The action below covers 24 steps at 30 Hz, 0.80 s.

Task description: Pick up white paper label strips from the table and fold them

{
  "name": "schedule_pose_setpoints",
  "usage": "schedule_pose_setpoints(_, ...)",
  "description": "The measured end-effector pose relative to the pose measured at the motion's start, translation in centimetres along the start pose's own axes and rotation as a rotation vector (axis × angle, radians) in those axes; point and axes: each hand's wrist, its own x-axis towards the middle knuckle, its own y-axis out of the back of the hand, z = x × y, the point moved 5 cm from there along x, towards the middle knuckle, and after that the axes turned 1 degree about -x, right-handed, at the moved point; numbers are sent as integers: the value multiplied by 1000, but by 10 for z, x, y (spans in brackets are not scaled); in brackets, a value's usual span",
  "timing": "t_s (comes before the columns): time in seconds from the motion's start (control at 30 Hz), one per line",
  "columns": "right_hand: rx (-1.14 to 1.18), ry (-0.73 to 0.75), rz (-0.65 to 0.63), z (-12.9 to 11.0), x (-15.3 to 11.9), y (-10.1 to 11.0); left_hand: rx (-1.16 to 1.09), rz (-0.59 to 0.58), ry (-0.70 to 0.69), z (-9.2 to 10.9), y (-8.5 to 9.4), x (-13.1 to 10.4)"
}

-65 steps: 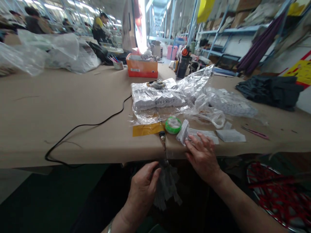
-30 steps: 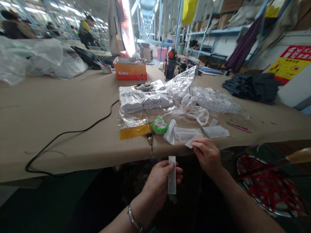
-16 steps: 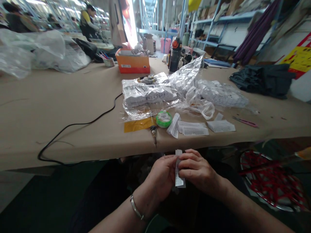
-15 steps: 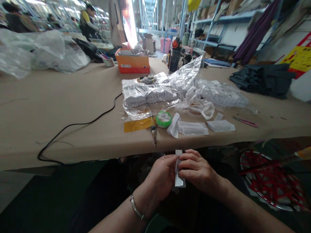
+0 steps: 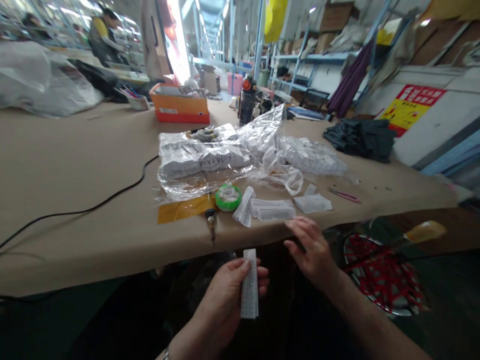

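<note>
Below the table edge, my left hand (image 5: 228, 287) grips a small stack of narrow white printed labels (image 5: 250, 292), thumb on top. My right hand (image 5: 311, 250) is apart from it, fingers spread, near the front edge of the table and holding nothing visible. Just beyond that hand lie rows of printed labels (image 5: 275, 213), with a fanned bunch of labels (image 5: 244, 206) to their left and another label pile (image 5: 313, 203) to their right. A green round tub (image 5: 228, 197) with white stuff in it stands beside the fanned bunch.
A soldering-iron-like tool (image 5: 210, 222) points over the table's front edge, beside amber film (image 5: 183, 209) and a black cord (image 5: 112, 194). Clear plastic packs (image 5: 204, 155) lie behind. Pink tweezers (image 5: 344, 195) rest at right. A basket of red strips (image 5: 382, 272) stands lower right.
My right hand has let go of the labels and moved up and right toward the table. My left hand keeps them, now lower. The whole view has turned right.
</note>
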Motion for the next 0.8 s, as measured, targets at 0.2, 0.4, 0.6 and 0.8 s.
schedule_pose_setpoints(0.2,-460,-232,-92,78,-19,3,58,86,16,-4,5,-1)
schedule_pose_setpoints(0.4,-316,-169,33,91,-25,10,64,74,11,-8,4,-1)
schedule_pose_setpoints(0.6,-158,-190,235,68,-13,33,90,63,49,-8,3,-5)
schedule_pose_setpoints(0.8,313,156,45,-56,-6,7,-15,-87,30,-6,-5,-11)
